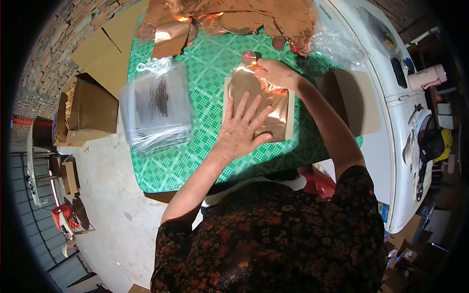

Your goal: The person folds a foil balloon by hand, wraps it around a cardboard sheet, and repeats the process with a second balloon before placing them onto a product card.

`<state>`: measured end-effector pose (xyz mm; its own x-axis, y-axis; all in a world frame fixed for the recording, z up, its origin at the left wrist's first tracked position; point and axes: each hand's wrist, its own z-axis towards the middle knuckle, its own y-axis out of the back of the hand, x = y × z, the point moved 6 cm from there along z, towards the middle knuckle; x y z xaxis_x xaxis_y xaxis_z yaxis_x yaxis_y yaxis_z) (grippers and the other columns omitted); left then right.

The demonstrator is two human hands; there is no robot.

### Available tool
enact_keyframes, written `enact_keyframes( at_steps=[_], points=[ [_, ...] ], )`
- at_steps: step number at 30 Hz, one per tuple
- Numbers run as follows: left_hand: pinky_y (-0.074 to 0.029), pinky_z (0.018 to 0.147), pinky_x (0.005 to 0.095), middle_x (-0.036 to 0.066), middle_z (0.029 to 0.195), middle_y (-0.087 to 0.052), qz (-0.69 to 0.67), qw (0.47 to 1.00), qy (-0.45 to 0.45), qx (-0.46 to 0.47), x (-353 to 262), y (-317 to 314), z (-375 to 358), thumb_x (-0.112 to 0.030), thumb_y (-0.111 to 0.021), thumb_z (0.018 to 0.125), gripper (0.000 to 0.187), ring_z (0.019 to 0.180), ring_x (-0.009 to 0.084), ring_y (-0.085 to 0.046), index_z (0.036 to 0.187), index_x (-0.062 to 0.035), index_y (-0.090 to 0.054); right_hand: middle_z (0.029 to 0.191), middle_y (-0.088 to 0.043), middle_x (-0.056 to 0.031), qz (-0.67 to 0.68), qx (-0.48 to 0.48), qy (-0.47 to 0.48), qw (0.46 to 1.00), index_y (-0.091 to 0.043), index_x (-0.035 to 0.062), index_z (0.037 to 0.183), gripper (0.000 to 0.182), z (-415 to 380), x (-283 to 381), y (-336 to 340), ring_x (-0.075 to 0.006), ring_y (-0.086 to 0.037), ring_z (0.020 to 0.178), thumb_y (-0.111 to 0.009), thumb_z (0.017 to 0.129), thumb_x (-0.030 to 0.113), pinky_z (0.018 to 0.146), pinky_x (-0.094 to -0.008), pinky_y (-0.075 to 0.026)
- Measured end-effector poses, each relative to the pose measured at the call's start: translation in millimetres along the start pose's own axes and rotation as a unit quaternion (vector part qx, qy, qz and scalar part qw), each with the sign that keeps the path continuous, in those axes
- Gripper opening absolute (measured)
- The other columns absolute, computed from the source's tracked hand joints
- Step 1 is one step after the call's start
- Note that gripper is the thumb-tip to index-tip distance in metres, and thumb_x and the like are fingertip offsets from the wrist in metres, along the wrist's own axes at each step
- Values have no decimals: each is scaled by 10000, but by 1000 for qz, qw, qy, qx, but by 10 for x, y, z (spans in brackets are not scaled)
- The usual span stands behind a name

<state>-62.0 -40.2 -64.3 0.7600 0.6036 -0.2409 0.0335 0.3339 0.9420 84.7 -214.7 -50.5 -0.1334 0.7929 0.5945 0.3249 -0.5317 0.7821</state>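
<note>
A copper-coloured foil sheet [274,113] lies over a pale board [290,128] on the green checked tablecloth [205,168]. My left hand [243,128] rests flat on the foil's lower left part, its fingers spread. At the foil's upper right is my right hand [277,74], fingers bent and close to its shiny, crumpled edge; whether they pinch it cannot be made out. A small reddish-brown piece [249,57] sits just beyond the foil's top edge, near the right fingertips.
Clear plastic bags [159,105] are stacked on the left. Large crumpled copper foil [234,14] covers the far edge. Clear plastic film [339,49] and brown card [361,102] lie on the right. An open carton [93,110] stands beyond the table's left side.
</note>
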Motion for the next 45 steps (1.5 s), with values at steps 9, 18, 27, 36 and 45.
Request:
enact_keyframes(
  at_steps=[9,18,27,36,45],
  points=[
    [-89,1345,663,157,1795,-267,-63,998,-3,-24,38,51,1,-620,-570,1054,816,1675,430,-150,1719,-195,-362,1022,-652,-176,83,-102,41,990,-571,-6,1174,282,-123,45,-29,-242,-621,927,-601,1108,266,881,-426,-525],
    [-220,1335,550,239,1777,-269,-109,954,81,-267,495,1116,-23,-306,-808,972,911,1653,456,-229,1685,-3,-329,1032,-699,-233,-21,-313,224,923,-619,40,1189,202,-588,837,436,-446,-713,937,-570,1111,219,818,-540,-547],
    [-318,1294,559,245,1667,-478,-132,950,-29,-280,77,1618,-630,-185,-736,889,806,1573,454,-423,1625,-11,-456,1090,-730,-103,-238,-309,450,803,-719,57,1081,285,-1959,1526,-228,-276,-689,1029,-752,811,140,889,-438,-571],
    [-404,1249,500,226,1609,-555,-186,965,76,-166,307,1212,-617,-150,-679,988,568,1511,415,-515,1535,-32,-580,1024,-699,-51,-166,-265,370,875,-694,69,1066,205,-2358,1023,-1156,-229,-671,1035,-720,874,136,942,-413,-546],
    [-369,1284,463,195,1664,-499,-213,974,36,-68,757,493,137,-312,-562,1138,538,1552,387,-458,1613,-66,-504,1105,-728,-59,-149,-295,330,884,-697,61,1071,228,-2465,939,-1269,-233,-686,1074,-743,866,149,959,-428,-544]
  ],
)
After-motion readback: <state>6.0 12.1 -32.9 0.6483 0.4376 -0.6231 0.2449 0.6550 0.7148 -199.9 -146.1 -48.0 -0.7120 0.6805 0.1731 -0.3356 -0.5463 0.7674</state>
